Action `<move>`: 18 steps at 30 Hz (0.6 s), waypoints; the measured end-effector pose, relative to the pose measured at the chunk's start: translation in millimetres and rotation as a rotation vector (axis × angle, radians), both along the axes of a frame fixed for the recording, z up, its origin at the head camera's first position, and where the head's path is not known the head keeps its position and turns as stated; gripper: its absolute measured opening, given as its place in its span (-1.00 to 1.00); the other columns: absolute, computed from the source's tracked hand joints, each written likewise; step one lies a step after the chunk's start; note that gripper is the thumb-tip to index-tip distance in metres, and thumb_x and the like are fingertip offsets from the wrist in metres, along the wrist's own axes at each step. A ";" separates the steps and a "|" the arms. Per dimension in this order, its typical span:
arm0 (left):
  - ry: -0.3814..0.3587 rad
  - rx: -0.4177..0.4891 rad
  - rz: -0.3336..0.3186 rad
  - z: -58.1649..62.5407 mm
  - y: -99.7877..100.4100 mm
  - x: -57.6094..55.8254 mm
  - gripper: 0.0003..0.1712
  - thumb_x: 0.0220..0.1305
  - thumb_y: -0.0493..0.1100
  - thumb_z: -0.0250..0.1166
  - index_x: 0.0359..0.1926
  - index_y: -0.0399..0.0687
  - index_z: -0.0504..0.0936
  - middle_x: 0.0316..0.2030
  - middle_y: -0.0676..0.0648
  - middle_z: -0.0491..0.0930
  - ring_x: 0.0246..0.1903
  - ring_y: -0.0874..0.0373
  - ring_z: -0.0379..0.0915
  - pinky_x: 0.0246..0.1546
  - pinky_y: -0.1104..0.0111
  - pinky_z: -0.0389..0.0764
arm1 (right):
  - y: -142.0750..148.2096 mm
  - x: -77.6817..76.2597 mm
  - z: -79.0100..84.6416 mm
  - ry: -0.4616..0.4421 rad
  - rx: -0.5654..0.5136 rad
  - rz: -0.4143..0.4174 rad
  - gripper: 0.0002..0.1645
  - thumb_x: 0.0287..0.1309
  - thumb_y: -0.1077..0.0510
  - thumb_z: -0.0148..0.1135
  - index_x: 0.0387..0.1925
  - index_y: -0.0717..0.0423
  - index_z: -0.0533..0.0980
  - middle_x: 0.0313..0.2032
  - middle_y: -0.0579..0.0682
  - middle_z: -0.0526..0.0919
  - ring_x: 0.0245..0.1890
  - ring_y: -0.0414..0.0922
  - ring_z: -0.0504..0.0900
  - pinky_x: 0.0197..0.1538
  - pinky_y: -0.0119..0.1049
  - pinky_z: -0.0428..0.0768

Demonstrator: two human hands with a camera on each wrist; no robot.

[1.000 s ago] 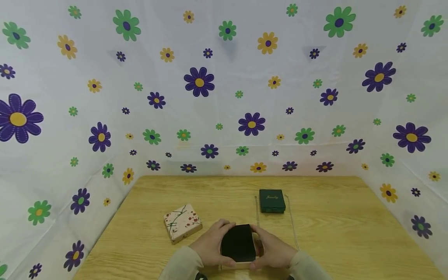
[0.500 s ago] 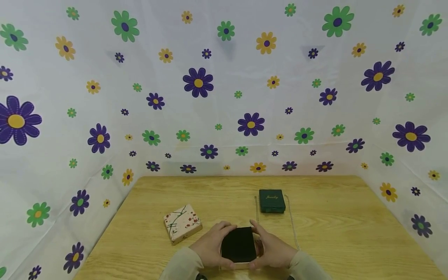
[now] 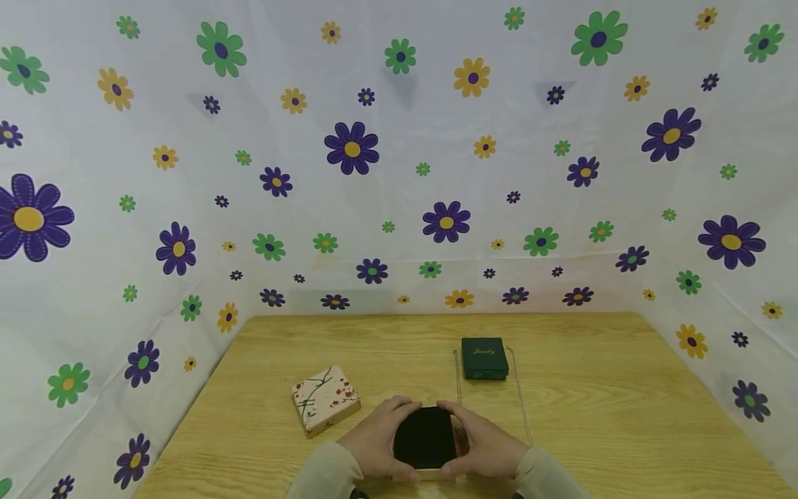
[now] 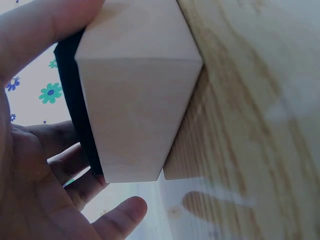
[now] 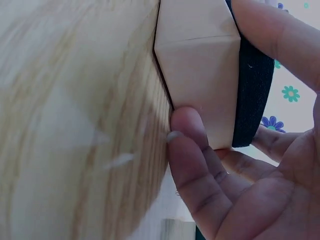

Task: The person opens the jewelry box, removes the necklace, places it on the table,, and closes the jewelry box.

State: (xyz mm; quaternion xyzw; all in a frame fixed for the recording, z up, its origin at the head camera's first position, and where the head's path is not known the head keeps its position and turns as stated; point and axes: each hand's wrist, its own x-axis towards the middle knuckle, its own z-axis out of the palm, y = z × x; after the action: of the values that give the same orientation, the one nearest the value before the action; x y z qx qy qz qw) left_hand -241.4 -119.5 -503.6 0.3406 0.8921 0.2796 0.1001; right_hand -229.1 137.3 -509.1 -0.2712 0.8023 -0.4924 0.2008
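Observation:
A cream jewelry box base (image 4: 135, 110) stands on the table, a black pad (image 3: 425, 438) lying over its open top. In both wrist views the pad's dark edge (image 5: 253, 90) shows above the box wall. My left hand (image 3: 377, 438) holds the pad's left side, thumb at the near edge and fingers at the far edge. From the right, my right hand (image 3: 489, 441) grips it the same way. Its lower fingers (image 5: 187, 155) touch the box wall. What lies under the pad is hidden.
A cream lid (image 3: 325, 400) with a red blossom print lies to the left. Behind stands a green jewelry box (image 3: 484, 358), with a thin chain (image 3: 520, 395) stretching toward me on its right and another strand on its left. Flowered cloth (image 3: 399, 173) surrounds the table (image 3: 592, 416).
The black pad has come down slightly and lies flatter on the box. My right index finger has shifted left onto the pad's far edge. The left hand has barely moved.

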 end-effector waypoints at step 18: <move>-0.050 0.005 0.013 2.6 0.0 0.5 0.21 -0.18 0.31 0.52 0.42 -0.11 0.21 0.26 0.02 0.24 0.19 0.08 0.29 0.15 0.14 0.42 | 1.5 1.3 2.4 0.049 0.052 0.018 -0.02 0.23 -0.05 0.27 0.48 0.18 -0.02 0.41 0.19 0.12 0.31 0.15 0.24 0.19 0.11 0.36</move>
State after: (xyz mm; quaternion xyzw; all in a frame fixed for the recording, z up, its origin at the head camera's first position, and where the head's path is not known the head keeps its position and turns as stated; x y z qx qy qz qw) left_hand -240.9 -119.5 -501.0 0.3279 0.8908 0.2910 0.1196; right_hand -227.8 138.8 -506.7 -0.2853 0.8168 -0.4629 0.1927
